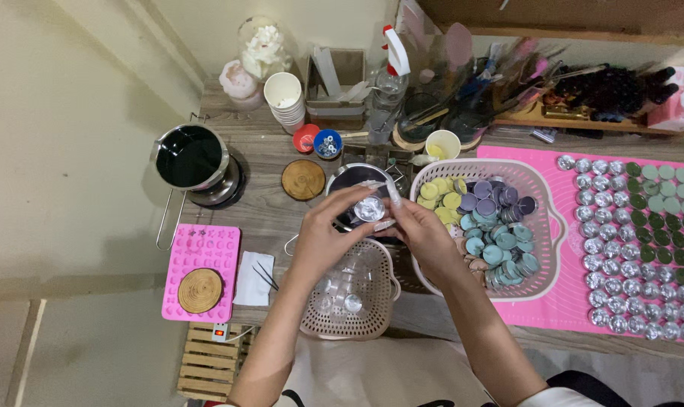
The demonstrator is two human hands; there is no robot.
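Tin cup point(369, 208), two-hand hold
Left hand point(321, 240) and right hand point(423, 235) both grasp cup; best kept level over small basket point(355, 290).

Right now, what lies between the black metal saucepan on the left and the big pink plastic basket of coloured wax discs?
In the head view, between the black metal saucepan and the big pink plastic basket lie a round wooden coaster and a second dark pot.

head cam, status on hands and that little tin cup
Left hand and right hand both pinching small silver tin cup. Held above beige basket. Nothing blocking.
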